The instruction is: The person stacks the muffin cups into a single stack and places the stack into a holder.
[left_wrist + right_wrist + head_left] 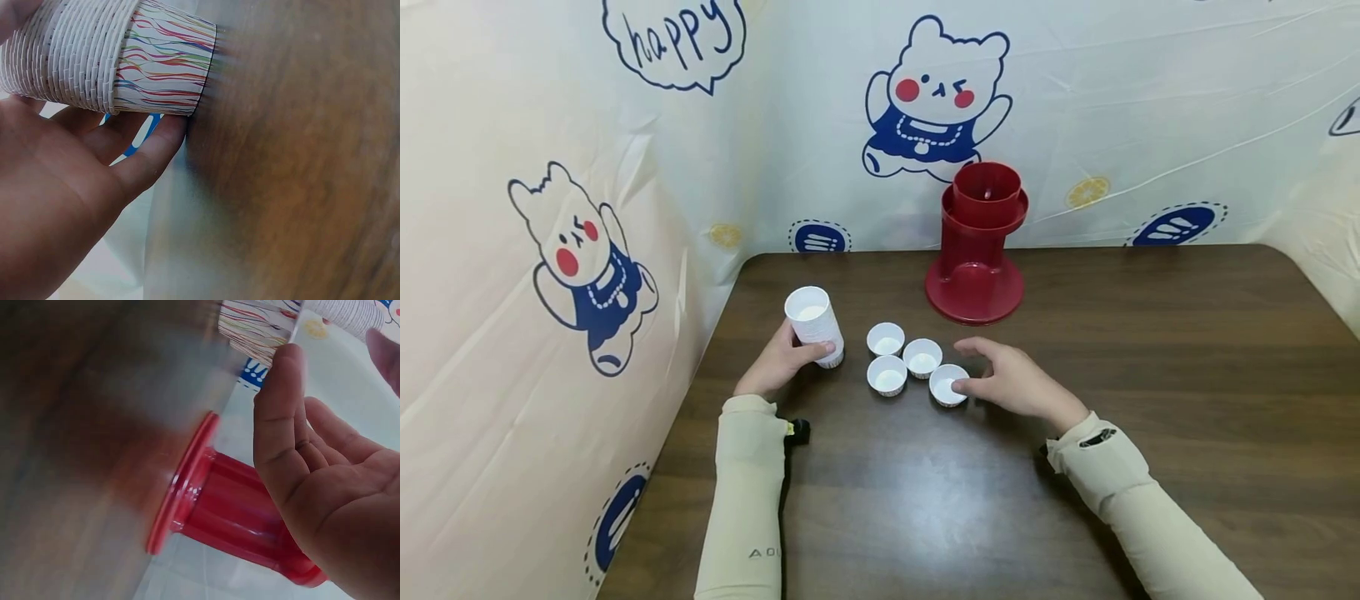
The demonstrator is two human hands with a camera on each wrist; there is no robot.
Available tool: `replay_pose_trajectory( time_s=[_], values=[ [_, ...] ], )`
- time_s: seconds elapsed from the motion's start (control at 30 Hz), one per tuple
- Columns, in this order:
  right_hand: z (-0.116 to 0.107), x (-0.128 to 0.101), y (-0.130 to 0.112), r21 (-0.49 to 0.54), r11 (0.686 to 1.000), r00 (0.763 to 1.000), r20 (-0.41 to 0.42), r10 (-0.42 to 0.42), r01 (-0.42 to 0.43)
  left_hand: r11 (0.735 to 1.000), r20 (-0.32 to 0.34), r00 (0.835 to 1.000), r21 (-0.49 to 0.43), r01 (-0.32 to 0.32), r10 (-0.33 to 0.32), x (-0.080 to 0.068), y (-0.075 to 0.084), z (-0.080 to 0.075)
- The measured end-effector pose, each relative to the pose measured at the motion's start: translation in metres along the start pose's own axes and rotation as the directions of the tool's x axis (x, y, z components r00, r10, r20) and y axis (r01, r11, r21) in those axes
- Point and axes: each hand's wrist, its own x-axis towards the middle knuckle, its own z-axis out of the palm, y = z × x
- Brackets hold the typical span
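Observation:
My left hand (781,363) grips a tall stack of white paper cups (811,321) standing at the left of the table. In the left wrist view the stack's ridged rims (69,56) are nested together, and the lowest cup (165,59) shows thin coloured wavy lines. My right hand (1013,382) is spread beside the rightmost single paper cup (948,385), its thumb overlapping that cup's rim and its index finger held apart. Close by stand a middle cup (922,358), a back cup (886,339) and a front cup (887,376), all upright with their mouths up.
A red stand (974,283) with a round base and a cylindrical top is at the back, beyond my right hand. Behind the brown wooden table (925,508) hangs a pale curtain (820,100) with printed cartoon bears.

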Motion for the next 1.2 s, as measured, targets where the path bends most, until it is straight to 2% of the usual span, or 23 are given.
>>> replay_pose_trajectory(
  time_s=[0.1,0.13,0.5,0.83,1.2],
  values=[
    [0.003,-0.002,0.003,-0.015,1.000,0.999,0.030,0.016,-0.015,1.000,-0.003,1.000,-0.006,0.003,-0.003,0.000,0.000,0.000],
    [0.004,-0.003,0.004,-0.016,1.000,0.999,0.034,0.019,-0.018,1.000,-0.006,1.000,-0.007,0.002,-0.002,0.002,-0.005,-0.001],
    [0.017,-0.004,0.010,-0.033,0.999,0.998,0.052,0.026,-0.024,1.000,-0.007,1.000,-0.001,0.010,-0.010,0.000,-0.003,0.001],
    [0.025,-0.001,0.010,-0.100,0.995,1.000,0.019,-0.016,0.018,1.000,-0.020,1.000,0.010,-0.012,0.012,0.001,-0.004,0.000],
    [0.031,0.000,0.009,-0.169,0.985,0.999,-0.021,-0.037,0.032,1.000,-0.006,1.000,0.001,0.008,-0.008,0.000,-0.002,0.000]
  ],
)
